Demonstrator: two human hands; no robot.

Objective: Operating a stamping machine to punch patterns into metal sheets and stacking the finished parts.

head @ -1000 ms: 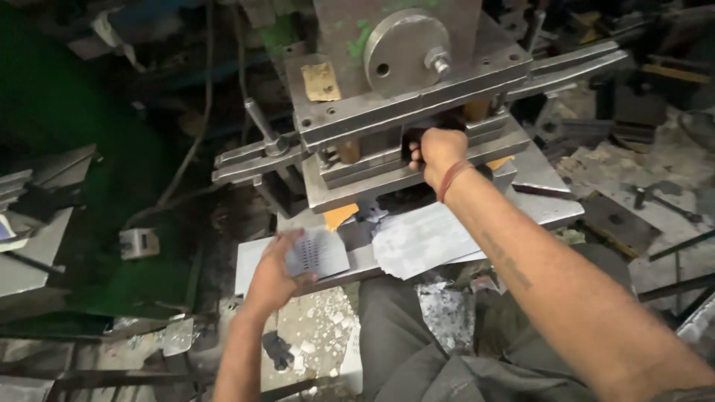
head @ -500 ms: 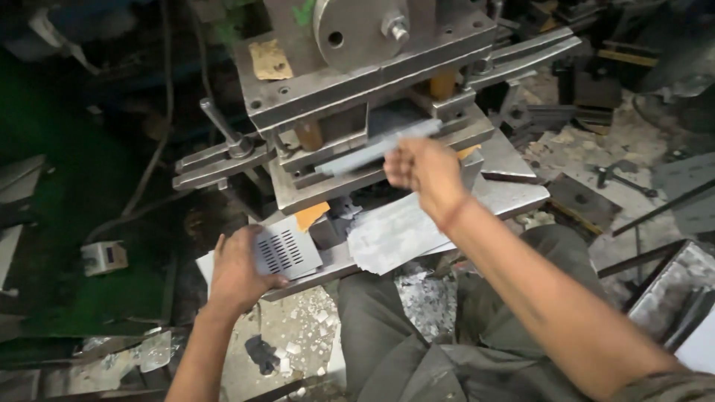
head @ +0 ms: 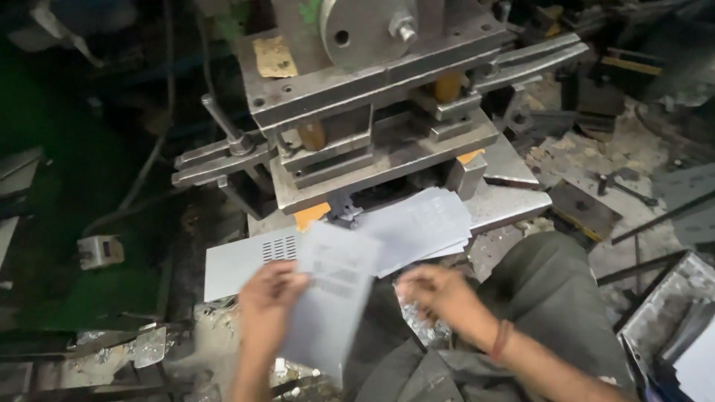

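My left hand (head: pixel 269 292) holds a thin grey metal sheet (head: pixel 331 290) with rows of punched slots; the sheet is blurred with motion and hangs in front of my lap. Beside the sheet's right edge my right hand (head: pixel 439 292) is half curled, a red band on its wrist; whether it touches the sheet is unclear. Just beyond both hands stands a grey metal punch press (head: pixel 372 97) with its die block over a steel bed. A pile of punched sheets (head: pixel 424 223) lies on the bed right of centre. Another slotted sheet (head: pixel 246 260) lies flat at the left.
Long steel handles (head: pixel 216 160) stick out left of the press, and a bar (head: pixel 536 56) juts right. Metal scraps and plates litter the ground on the right (head: pixel 588 208). A tray with sheets (head: pixel 685 335) sits at the lower right. A small white box (head: pixel 100 249) lies left.
My right hand has left the press and dropped to my lap. My left hand has brought its slotted sheet down and toward the middle. The view has tilted downward.
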